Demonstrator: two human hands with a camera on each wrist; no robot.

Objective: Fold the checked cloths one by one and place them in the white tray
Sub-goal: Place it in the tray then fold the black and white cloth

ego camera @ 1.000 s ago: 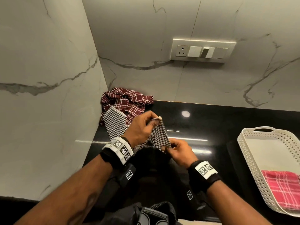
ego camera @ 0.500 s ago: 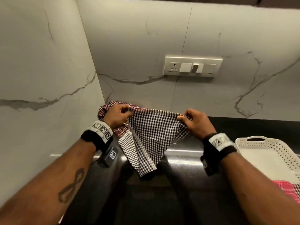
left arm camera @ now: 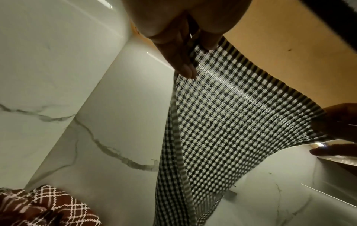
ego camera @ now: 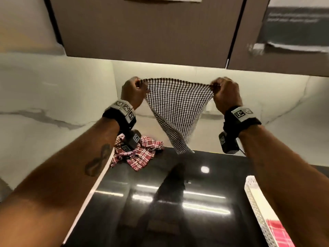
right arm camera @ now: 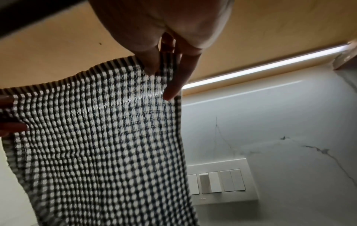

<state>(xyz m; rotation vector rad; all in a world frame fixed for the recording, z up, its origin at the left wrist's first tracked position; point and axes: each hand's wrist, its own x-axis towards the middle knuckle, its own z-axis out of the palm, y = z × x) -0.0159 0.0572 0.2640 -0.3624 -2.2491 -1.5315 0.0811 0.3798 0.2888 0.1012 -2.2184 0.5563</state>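
From the head view, the left hand point(ego camera: 132, 91) and right hand point(ego camera: 225, 91) each pinch a top corner of the black-and-white checked cloth point(ego camera: 175, 111), held up taut above the black countertop point(ego camera: 178, 202). A maroon checked cloth point(ego camera: 140, 154) lies crumpled by the wall; the white tray point(ego camera: 256, 200) sits at the right with a pink checked cloth point(ego camera: 277, 232) inside.

In the left wrist view, thumb and fingers point(left arm camera: 181, 61) clamp only the hem, so a tug could free that corner.

The right wrist view shows an equally shallow pinch; the skewed hang risks a crooked fold.

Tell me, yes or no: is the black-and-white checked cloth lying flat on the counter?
No: both hands hold the black-and-white checked cloth up by its top corners, above the counter.
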